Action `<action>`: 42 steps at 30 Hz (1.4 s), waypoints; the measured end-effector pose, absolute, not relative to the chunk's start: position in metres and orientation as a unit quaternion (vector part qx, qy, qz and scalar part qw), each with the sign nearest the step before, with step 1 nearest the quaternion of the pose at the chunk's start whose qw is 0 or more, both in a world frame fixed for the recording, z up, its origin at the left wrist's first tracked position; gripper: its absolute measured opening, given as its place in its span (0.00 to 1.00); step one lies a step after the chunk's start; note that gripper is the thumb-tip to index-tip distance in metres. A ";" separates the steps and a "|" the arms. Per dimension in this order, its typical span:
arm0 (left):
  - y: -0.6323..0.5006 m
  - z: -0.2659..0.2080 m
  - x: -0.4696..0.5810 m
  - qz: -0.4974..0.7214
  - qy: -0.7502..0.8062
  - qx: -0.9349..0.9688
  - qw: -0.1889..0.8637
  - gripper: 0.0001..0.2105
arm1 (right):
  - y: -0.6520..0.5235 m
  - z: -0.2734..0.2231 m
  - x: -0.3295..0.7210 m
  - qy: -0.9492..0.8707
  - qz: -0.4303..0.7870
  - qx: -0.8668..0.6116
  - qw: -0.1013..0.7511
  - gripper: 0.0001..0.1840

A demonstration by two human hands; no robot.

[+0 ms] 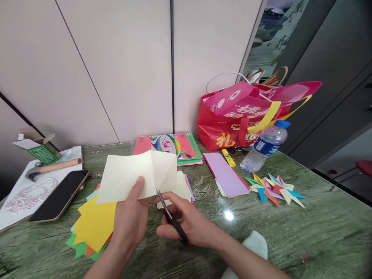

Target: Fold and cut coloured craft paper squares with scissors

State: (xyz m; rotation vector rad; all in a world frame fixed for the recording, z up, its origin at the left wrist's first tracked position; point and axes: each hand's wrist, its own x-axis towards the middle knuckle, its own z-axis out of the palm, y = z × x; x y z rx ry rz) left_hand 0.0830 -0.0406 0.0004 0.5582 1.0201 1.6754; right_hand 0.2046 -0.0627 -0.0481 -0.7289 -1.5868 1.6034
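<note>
A cream sheet of paper (124,174) with a crease is held up in my left hand (132,217), the thumb lying on its front. My right hand (186,219) grips black-handled scissors (171,221), their blades at the lower edge of the sheet near the crease. How far the blades have cut in, I cannot tell. Behind the sheet lies a small stack of cream paper squares (181,190), partly covered. To the left of my left hand, yellow paper squares (95,221) rest over green and orange ones.
At the back are a coloured paper pack (186,145) and a red bag (221,131). Rightward lie purple strips (226,174), a glue stick (228,158), a water bottle (266,147) and folded paper stars (274,188). Leftward are a phone (61,197), a hammer (55,166), beads (31,193) and a green box (42,153).
</note>
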 end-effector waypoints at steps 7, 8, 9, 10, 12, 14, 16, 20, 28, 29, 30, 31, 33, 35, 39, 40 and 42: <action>-0.041 0.003 0.084 0.704 0.444 0.242 0.498 0.22 | -0.060 -0.052 0.207 -0.545 0.714 -0.200 0.392 0.30; -0.041 0.003 0.084 0.702 0.442 0.241 0.504 0.22 | -0.059 -0.054 0.207 -0.540 0.729 -0.184 0.379 0.33; -0.042 0.003 0.083 0.700 0.441 0.238 0.509 0.21 | -0.058 -0.055 0.207 -0.535 0.740 -0.171 0.370 0.35; -0.042 0.003 0.083 0.698 0.440 0.237 0.514 0.22 | -0.058 -0.056 0.206 -0.528 0.748 -0.161 0.367 0.35; -0.042 0.003 0.083 0.693 0.438 0.242 0.518 0.22 | -0.058 -0.056 0.205 -0.510 0.752 -0.155 0.388 0.33; -0.043 0.003 0.082 0.690 0.437 0.253 0.518 0.24 | -0.057 -0.055 0.206 -0.491 0.747 -0.161 0.419 0.30; -0.044 0.003 0.081 0.687 0.438 0.259 0.519 0.24 | -0.057 -0.054 0.206 -0.487 0.746 -0.163 0.424 0.30; -0.043 0.002 0.080 0.674 0.440 0.262 0.532 0.22 | -0.056 -0.054 0.208 -0.507 0.759 -0.162 0.374 0.35; -0.044 0.004 0.078 0.665 0.473 0.237 0.527 0.22 | -0.055 -0.053 0.210 -0.524 0.745 -0.202 0.359 0.39; -0.044 0.005 0.077 0.665 0.474 0.235 0.527 0.22 | -0.055 -0.053 0.210 -0.525 0.746 -0.201 0.357 0.40; -0.043 0.006 0.077 0.663 0.475 0.235 0.529 0.21 | -0.055 -0.054 0.210 -0.525 0.747 -0.200 0.356 0.40; -0.043 0.007 0.076 0.660 0.478 0.235 0.530 0.21 | -0.055 -0.054 0.210 -0.523 0.748 -0.198 0.358 0.39; -0.042 0.008 0.075 0.656 0.483 0.233 0.531 0.20 | -0.055 -0.055 0.209 -0.514 0.753 -0.193 0.362 0.38; -0.041 0.008 0.074 0.653 0.484 0.232 0.535 0.18 | -0.055 -0.056 0.209 -0.509 0.761 -0.185 0.357 0.40; -0.041 0.006 0.074 0.663 0.476 0.221 0.534 0.16 | -0.055 -0.054 0.207 -0.510 0.771 -0.169 0.342 0.42; -0.042 0.005 0.075 0.667 0.472 0.215 0.535 0.16 | -0.056 -0.053 0.206 -0.509 0.772 -0.167 0.341 0.41; -0.044 0.006 0.076 0.671 0.462 0.209 0.541 0.16 | -0.057 -0.052 0.206 -0.509 0.773 -0.166 0.340 0.40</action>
